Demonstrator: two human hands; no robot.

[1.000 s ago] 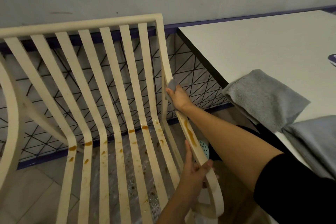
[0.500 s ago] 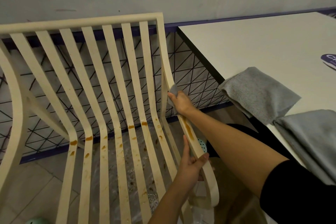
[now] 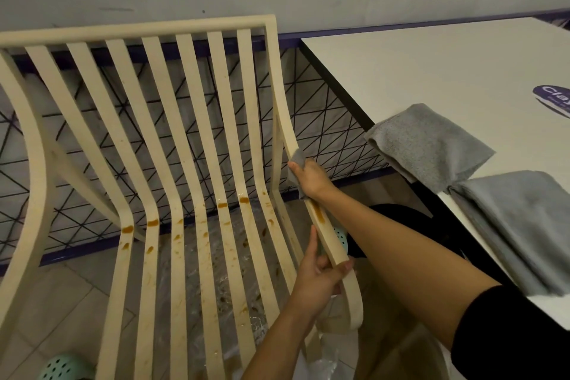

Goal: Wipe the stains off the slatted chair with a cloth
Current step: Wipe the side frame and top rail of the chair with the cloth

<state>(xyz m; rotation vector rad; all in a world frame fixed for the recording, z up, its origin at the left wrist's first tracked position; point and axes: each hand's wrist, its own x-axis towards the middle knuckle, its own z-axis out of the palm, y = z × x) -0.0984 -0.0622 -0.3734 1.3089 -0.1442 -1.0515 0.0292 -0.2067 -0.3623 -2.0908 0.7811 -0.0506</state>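
A cream slatted chair (image 3: 197,139) fills the left and middle of the head view. Brown stains (image 3: 222,205) dot the slats near the bend and along the seat. One long brown stain (image 3: 318,213) lies on the right armrest. My right hand (image 3: 311,177) grips a small grey cloth (image 3: 297,158) and presses it on the armrest, just above that stain. Lower down, my left hand (image 3: 319,279) grips the same armrest near its curled front end.
A white table (image 3: 431,71) stands to the right with two folded grey cloths (image 3: 428,145) (image 3: 524,225) on its near edge. A black wire grid panel (image 3: 324,120) runs behind the chair. Clear plastic (image 3: 234,256) lies on the floor under the seat. A mint perforated object (image 3: 61,369) is at bottom left.
My right hand with the cloth has stayed at about the same spot on the armrest, just above the long stain. The left hand keeps its grip. The camera view shifted slightly.
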